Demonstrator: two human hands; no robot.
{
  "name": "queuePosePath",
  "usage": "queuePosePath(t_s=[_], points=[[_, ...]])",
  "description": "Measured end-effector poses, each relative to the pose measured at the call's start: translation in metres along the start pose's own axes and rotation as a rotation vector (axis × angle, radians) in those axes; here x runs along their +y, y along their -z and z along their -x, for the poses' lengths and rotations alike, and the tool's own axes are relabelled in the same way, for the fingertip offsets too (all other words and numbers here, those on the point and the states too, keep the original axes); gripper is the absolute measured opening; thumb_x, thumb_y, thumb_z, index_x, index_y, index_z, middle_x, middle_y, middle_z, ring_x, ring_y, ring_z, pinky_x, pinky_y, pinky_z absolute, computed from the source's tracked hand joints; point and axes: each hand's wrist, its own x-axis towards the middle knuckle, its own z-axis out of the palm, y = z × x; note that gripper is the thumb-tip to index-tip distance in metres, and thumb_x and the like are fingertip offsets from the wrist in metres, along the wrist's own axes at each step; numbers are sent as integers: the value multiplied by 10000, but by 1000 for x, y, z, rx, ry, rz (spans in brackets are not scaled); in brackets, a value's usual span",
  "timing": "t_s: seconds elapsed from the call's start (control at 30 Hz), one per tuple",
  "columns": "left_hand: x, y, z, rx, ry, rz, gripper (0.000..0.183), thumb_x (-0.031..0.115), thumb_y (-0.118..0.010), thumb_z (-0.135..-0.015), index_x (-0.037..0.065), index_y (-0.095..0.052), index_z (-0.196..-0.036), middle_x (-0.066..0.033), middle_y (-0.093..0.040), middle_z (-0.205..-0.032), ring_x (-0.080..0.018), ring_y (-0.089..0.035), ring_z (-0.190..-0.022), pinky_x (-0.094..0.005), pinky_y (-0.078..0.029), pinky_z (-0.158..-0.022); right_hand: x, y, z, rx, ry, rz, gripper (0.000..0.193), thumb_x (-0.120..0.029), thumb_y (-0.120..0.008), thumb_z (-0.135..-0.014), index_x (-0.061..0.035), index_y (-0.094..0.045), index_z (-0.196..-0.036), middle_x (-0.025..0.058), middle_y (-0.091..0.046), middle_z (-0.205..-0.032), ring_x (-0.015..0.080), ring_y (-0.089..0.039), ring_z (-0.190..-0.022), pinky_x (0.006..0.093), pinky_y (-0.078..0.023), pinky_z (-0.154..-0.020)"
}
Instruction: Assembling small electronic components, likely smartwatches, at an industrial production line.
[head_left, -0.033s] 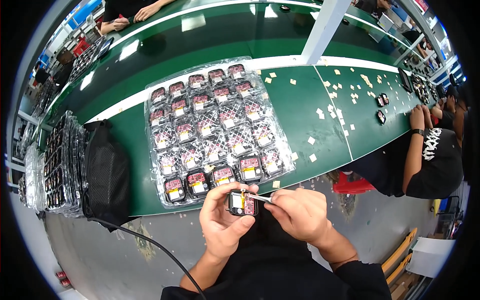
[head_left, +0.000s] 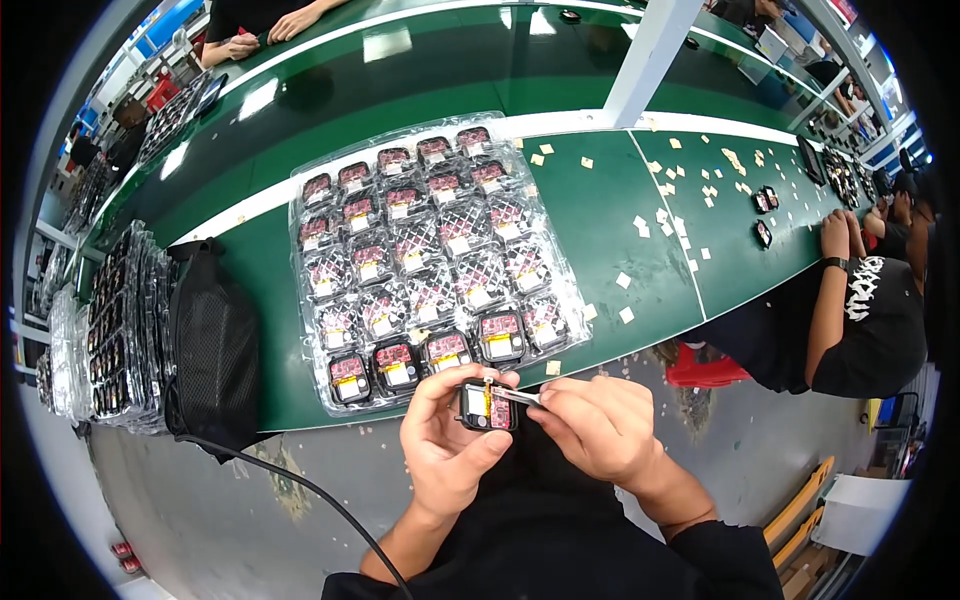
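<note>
Black plastic case (head_left: 476,403), its red circuit board showing, held in the person's left hand (head_left: 440,452) by the near edge of a green table (head_left: 590,225). The left fingers and thumb curl around its sides. The right hand (head_left: 602,425) has its fingers pinched together on metal tweezers (head_left: 520,397), their tips over the case; whether they touch it is unclear. Beyond, a clear plastic tray (head_left: 318,368) holds rows of similar cases (head_left: 500,338). Pale squares (head_left: 623,281) lie scattered rightward.
</note>
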Motion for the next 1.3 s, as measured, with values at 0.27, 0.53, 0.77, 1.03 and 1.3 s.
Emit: queuePosePath(t_s=[0.27, 0.53, 0.77, 1.03, 1.3], points=[[3, -1, 1, 17, 84, 23, 726, 214, -906, -765, -48, -497, -1304, -170, -597, -1224, -321, -662, -1129, -434, -539, -1009, 5, -1, 0, 50, 96, 143, 225, -75, -796, -758, -11, -712, -957, 71, -707, -881, 126, -564, -550, 254, -407, -476], [3, 2, 4, 6, 92, 17, 728, 220, -911, -759, -52, -504, -1298, -180, -595, -1231, -321, -668, -1119, -429, -555, -988, -1, -2, -3, 60, -13, -4, 222, -43, -844, -748, -23, -695, -912, 93, -721, -830, 186, -636, -576, 283, -466, -503], [7, 0, 3, 22, 76, 11, 737, 232, -915, -752, -64, -519, -1298, -183, -592, -1242, -321, -673, -1107, -424, -566, -967, -3, 1, -3, 14, -256, -282, 175, -26, -816, -770, -15, -707, -907, 100, -713, -808, 264, -713, -693, 331, -555, -595], [4, 14, 5, -103, 9, -90, 613, 43, -868, -774, -86, -563, -1290, -175, -540, -1296, -244, -558, -1218, -399, -497, -1042, -2, 2, -4, 7, -218, -208, 167, -16, -810, -766, -17, -700, -892, 101, -710, -799, 280, -716, -706, 347, -571, -621], [2, 8, 6, 13, 6, -126, 726, 286, -921, -740, -70, -568, -1264, -168, -550, -1265, -267, -661, -1074, -402, -598, -918, -2, -2, -2, 33, -198, -196, 175, -13, -812, -759, -16, -697, -890, 102, -706, -792, 273, -709, -680, 344, -558, -595]])
